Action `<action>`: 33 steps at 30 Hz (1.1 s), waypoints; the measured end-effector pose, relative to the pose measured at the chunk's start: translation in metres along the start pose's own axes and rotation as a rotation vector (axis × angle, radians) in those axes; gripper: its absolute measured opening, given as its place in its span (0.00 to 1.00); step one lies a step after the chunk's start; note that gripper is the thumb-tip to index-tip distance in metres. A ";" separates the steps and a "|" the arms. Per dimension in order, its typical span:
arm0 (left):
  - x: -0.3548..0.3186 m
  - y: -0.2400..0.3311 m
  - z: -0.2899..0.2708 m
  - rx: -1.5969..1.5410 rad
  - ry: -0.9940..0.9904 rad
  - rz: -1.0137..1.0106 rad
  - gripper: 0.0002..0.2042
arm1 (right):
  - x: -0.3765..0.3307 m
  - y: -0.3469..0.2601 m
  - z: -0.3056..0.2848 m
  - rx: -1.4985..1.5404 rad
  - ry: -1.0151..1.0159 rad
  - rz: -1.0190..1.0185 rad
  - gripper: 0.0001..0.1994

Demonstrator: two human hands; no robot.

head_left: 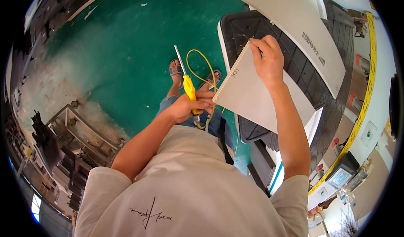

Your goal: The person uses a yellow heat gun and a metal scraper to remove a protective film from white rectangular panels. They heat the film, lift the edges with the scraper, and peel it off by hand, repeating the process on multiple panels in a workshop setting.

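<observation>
My left hand [185, 107] is closed around a yellow air blow gun [189, 87], whose long metal nozzle points up and away. A yellow hose [190, 54] loops beside the gun and runs back to its lower end. My right hand [268, 60] pinches the far corner of a pale rectangular board [269, 100] with a small dark mark near its edge. The board is tilted, and its near-left corner lies at the fingers of my left hand; whether they touch it I cannot tell.
Beneath the board stands a black ribbed tabletop [237, 26] with a longer pale panel [290, 18] across its far side. Further right runs a machine with a yellow strip [365, 85] and a small screen [340, 177]. A metal cart [90, 138] stands left on the green floor [122, 56].
</observation>
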State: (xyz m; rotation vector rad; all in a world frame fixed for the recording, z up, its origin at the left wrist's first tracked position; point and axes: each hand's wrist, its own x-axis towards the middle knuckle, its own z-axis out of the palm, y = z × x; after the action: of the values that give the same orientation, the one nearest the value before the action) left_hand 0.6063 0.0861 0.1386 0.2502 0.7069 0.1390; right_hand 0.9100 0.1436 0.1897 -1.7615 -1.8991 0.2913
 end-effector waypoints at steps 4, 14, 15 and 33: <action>0.013 -0.018 -0.023 -0.067 -0.081 -0.022 0.23 | -0.083 -0.074 0.023 0.097 -0.150 -0.041 0.10; 0.017 0.051 -0.024 0.662 0.272 0.207 0.20 | -0.177 -0.132 -0.020 0.479 0.133 0.818 0.06; 0.023 0.059 -0.026 0.765 0.321 0.294 0.18 | -0.188 -0.134 -0.022 0.592 0.203 0.950 0.07; 0.235 0.073 0.244 2.402 -0.060 1.106 0.16 | -0.464 -0.073 -0.084 0.089 0.362 1.439 0.07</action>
State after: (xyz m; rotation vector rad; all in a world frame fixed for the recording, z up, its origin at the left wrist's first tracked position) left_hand 0.9400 0.1613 0.1906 2.9209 0.2197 0.2560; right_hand 0.8951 -0.3333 0.1887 -2.5577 -0.1152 0.4690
